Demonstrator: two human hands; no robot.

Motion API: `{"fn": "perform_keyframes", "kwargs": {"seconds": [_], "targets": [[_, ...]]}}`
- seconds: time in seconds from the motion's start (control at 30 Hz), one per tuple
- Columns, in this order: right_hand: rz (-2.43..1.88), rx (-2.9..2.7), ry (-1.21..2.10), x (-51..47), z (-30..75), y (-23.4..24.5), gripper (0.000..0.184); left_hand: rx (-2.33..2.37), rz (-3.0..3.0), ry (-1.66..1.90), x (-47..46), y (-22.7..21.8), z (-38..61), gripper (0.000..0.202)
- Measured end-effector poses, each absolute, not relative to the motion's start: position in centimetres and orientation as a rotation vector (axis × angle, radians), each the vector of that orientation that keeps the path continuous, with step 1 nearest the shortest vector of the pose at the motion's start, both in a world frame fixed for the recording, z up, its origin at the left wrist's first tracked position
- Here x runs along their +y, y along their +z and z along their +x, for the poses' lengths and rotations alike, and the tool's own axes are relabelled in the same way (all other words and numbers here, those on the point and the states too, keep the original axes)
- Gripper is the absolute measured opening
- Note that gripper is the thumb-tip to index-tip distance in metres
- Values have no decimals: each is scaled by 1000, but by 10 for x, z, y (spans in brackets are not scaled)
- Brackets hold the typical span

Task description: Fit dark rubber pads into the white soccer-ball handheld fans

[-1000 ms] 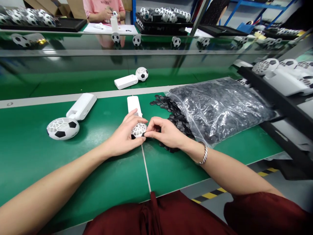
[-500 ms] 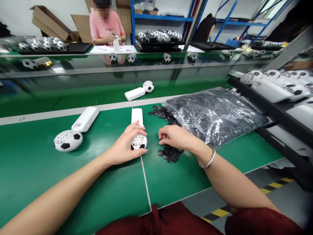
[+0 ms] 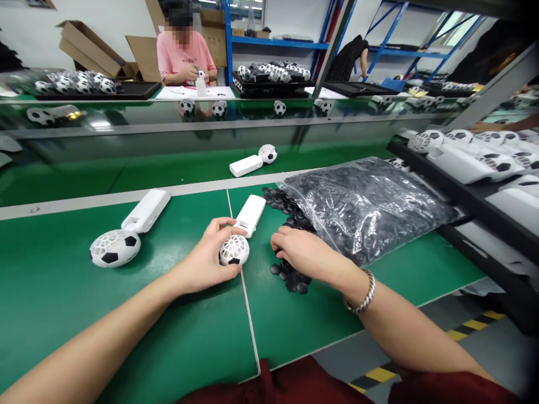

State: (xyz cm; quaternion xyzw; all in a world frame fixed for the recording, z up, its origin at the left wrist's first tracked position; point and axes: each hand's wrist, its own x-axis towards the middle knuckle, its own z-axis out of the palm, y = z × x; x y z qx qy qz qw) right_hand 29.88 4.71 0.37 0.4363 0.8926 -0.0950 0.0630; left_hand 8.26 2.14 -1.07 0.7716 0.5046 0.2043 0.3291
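My left hand (image 3: 210, 255) is curled around the ball end of a white football-headed device (image 3: 234, 249), thumb on the near side and fingers on the far side. Its flat white handle points away and to the right on the green tabletop. The head has an open white lattice with a few black patches. My right hand (image 3: 305, 255) has its fingertips pinched together over a pile of loose black hexagonal pieces (image 3: 290, 276); whatever is between them is hidden. Behind that hand lies a clear plastic bag (image 3: 370, 207) full of such pieces, spilling from its open mouth.
Another football-headed device (image 3: 115, 247) lies to the left, and one more (image 3: 252, 163) on the green strip beyond the pale rail (image 3: 185, 193). At right, black trays (image 3: 442, 179) of similar devices jut over the table. Across the line a person in pink (image 3: 185, 56) works seated.
The device under my left hand has turned, its handle swinging to the right. My left fingers have shifted left around the ball. My right hand stays at the black pieces, fingertips lower among them.
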Motion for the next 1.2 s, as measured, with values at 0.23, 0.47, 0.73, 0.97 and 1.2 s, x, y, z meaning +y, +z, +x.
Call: {"fn": "perform_keyframes", "kwargs": {"seconds": [0.23,0.47,0.73,0.97,1.2], "targets": [[1408,2991,-902,54,299,2,13,1302,1992,544,25,-10,78,47],[1269,3165,-1410,54,288,-15,14,1169,2015,461,30,-6,71,49],[1213,3301,-1265,52,281,-19,9,1181,2038,453,29,-4,72,49],[1254,3221,-1481,50,276,-24,6,1270,1999,542,22,-6,81,45],[1256,3146,-1649,54,272,-30,6,1338,1965,679,20,-15,87,34]]}}
